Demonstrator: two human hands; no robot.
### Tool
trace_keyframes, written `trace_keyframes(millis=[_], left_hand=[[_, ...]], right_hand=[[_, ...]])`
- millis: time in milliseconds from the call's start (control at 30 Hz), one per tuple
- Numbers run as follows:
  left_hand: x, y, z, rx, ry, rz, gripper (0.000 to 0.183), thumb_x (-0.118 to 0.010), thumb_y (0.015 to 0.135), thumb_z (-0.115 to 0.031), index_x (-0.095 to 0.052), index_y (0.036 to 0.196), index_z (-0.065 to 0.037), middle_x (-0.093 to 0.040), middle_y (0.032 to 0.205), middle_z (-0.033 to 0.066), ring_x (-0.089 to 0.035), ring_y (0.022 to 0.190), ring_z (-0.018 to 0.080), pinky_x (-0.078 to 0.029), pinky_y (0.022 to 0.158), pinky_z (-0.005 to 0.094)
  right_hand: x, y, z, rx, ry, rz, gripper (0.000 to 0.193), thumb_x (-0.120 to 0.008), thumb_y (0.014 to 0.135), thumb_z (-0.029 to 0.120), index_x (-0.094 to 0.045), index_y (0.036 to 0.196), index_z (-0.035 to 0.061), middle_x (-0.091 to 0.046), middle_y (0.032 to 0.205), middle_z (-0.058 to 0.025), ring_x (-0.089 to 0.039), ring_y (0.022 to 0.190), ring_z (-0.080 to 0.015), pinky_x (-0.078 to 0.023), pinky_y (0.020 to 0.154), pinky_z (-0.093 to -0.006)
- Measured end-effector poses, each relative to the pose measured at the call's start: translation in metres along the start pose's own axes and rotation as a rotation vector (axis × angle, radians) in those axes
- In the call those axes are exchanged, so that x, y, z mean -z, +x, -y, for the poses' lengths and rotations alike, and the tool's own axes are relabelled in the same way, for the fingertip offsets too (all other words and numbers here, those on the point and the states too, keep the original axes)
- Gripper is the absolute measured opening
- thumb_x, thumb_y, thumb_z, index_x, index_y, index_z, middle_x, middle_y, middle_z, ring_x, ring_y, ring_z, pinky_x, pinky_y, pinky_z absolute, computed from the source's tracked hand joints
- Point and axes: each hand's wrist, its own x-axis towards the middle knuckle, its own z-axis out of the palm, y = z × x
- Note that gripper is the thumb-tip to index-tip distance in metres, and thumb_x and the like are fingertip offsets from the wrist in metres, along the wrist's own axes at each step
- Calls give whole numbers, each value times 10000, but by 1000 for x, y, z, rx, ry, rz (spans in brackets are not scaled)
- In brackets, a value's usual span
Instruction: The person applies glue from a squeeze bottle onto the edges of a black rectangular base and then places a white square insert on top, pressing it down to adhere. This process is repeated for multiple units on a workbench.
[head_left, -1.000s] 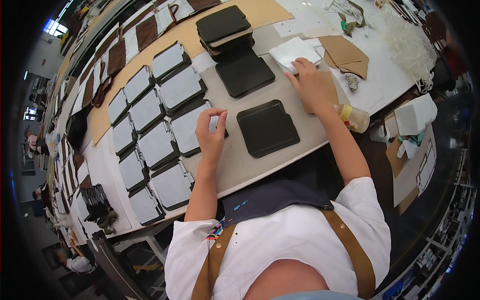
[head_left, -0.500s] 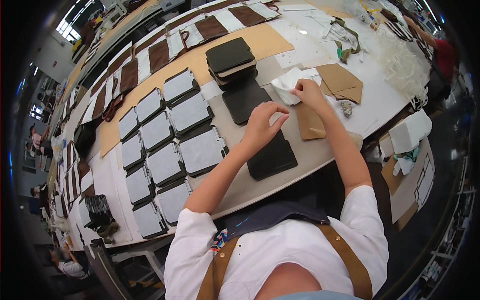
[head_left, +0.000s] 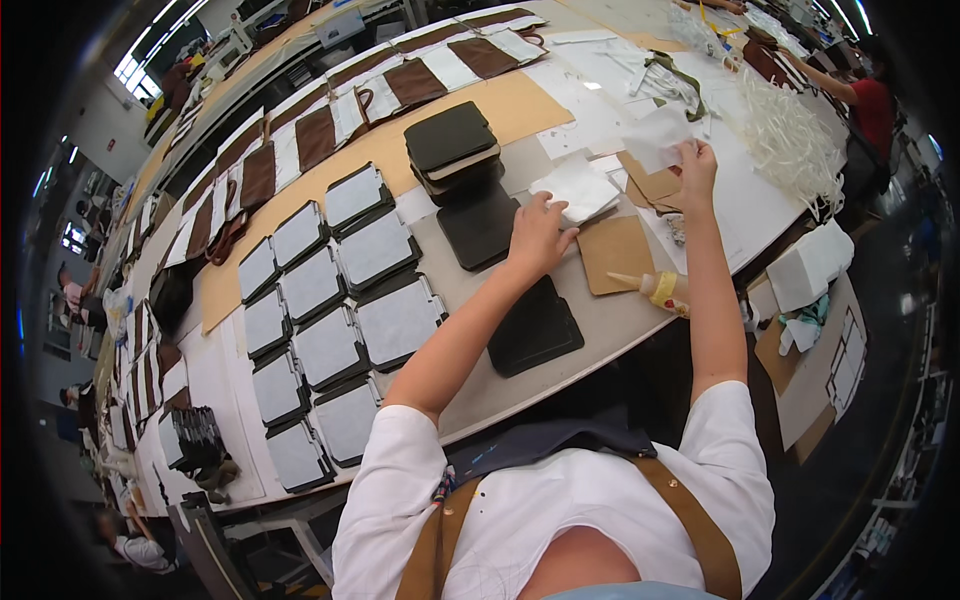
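Note:
A thin white sheet (head_left: pixel 656 138) hangs from the pinched fingers of my right hand (head_left: pixel 697 175), raised at the right over some brown card pieces (head_left: pixel 650 186). My left hand (head_left: pixel 538 240) has its fingers spread, fingertips at the near left edge of a small pile of white sheets (head_left: pixel 585 186). Beside that hand lies a flat black panel (head_left: pixel 474 230), and under the left wrist is another black panel (head_left: pixel 536 330). Behind them rises a stack of black panels (head_left: pixel 448 138). A brown card (head_left: pixel 612 250) lies between my hands, with a yellow-banded nozzle bottle (head_left: pixel 664 290) at its near corner.
Rows of black panels topped with pale sheets (head_left: pixel 320 285) cover the table's left middle. Brown and white pieces (head_left: pixel 415 85) line the far side. White strips (head_left: pixel 795 140) are heaped at right, near a person in red (head_left: pixel 873 110). An open carton (head_left: pixel 815 350) stands beyond the right edge.
My right hand has moved away to the right, lifting one white sheet off the pile. The left hand has shifted to the pile's edge. The bottle, formerly mostly behind my right forearm, shows more.

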Motion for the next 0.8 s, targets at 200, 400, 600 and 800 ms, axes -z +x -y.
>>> trace_keyframes(millis=[200,400,600,800], left_hand=[[33,-2,-57,237,-1092,29,531,-554,1046,-394,-475,1396,-2,-515,1406,185,-579,1213,250,-461,1040,403],[82,-35,-66,615,-1630,93,475,-474,1070,-442,-526,1309,-35,-620,1270,107,-614,1135,215,-483,1010,375],[118,-80,-55,768,-1556,4,572,-522,1056,-430,-479,1427,3,-589,1356,98,-589,1219,200,-473,1047,367],[116,-110,-52,819,-1206,148,496,-539,1059,-394,-551,1362,-1,-673,1194,72,-650,1028,131,-526,862,282]], right_hand=[[-23,-137,91,666,-589,251,532,-648,923,46,-507,1435,78,-684,853,-70,-655,710,-207,-531,680,-325],[-28,-227,78,988,-634,674,719,-692,886,38,-377,1532,15,-713,1015,-101,-677,902,-293,-533,799,-380],[-18,-235,75,810,-398,432,552,-721,918,135,-508,1403,-20,-699,1006,-78,-653,945,-218,-523,843,-326],[-13,-249,47,-263,81,686,283,-673,984,182,-661,1171,-29,-698,897,-41,-613,817,-77,-494,758,-240]])
